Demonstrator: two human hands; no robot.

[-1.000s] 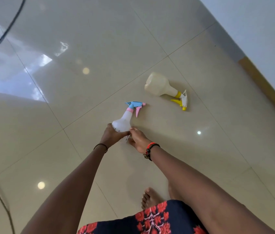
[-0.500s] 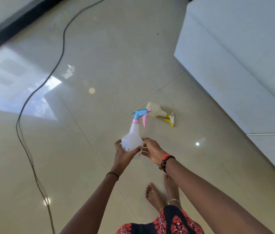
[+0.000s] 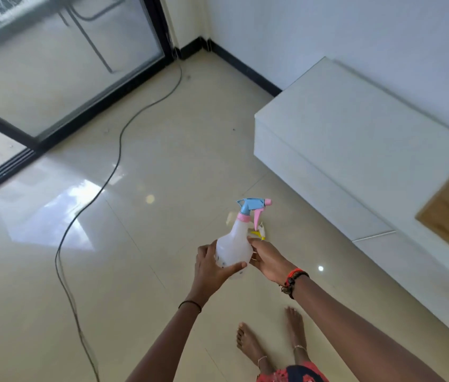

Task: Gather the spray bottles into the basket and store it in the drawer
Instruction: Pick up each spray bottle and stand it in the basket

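A black cable (image 3: 113, 172) snakes over the glossy cream tiled floor (image 3: 162, 150) toward the corner; sliding glass door (image 3: 60, 64) (black-framed) at left; low white cabinet (image 3: 355, 139) against the wall at right

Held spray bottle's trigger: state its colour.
Pink, on the spray bottle; its nozzle head is blue with a pink collar. Only the head view shows it.

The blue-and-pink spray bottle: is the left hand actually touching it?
Touching. The head view shows the left hand wrapped around the spray bottle, thumb pressed across its lower body.
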